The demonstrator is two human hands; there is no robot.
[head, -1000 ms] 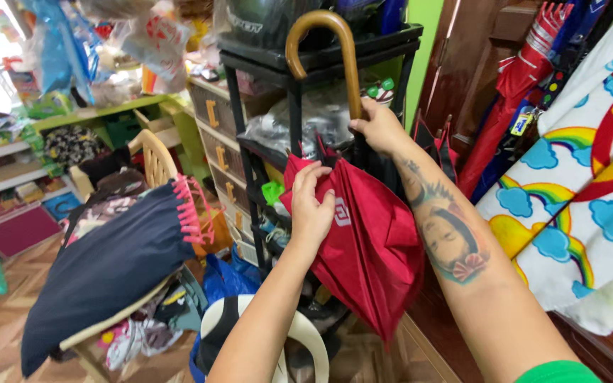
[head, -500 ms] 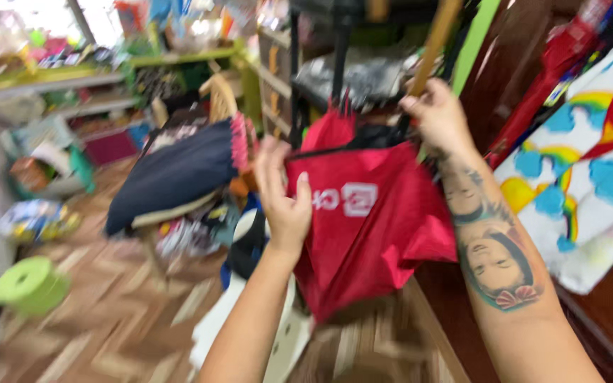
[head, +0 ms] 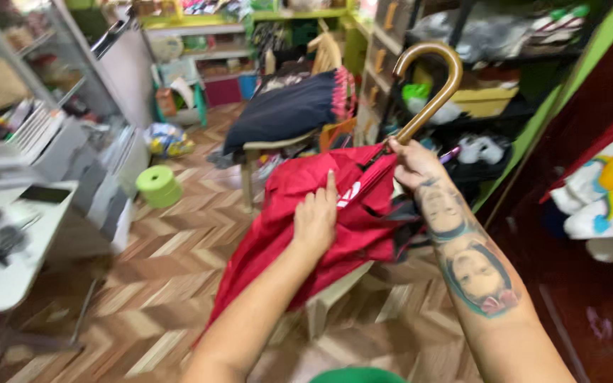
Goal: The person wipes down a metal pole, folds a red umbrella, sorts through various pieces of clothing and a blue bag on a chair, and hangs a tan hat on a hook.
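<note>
My right hand [head: 409,159] is clenched on the shaft just below the curved wooden handle [head: 431,81] at one o'clock, while my left hand [head: 315,216] lies flat on the red umbrella [head: 285,220], whose limp, slippery fabric needs gathering against the stiff shaft.

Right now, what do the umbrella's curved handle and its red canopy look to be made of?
The curved handle looks like varnished wood, or plastic finished to match: tan-brown, smooth, with a slight sheen along the bend. The right hand holds it at its base. The red canopy looks like thin woven synthetic cloth: it folds and drapes in soft creases under the left hand, with a faint shine.
</note>
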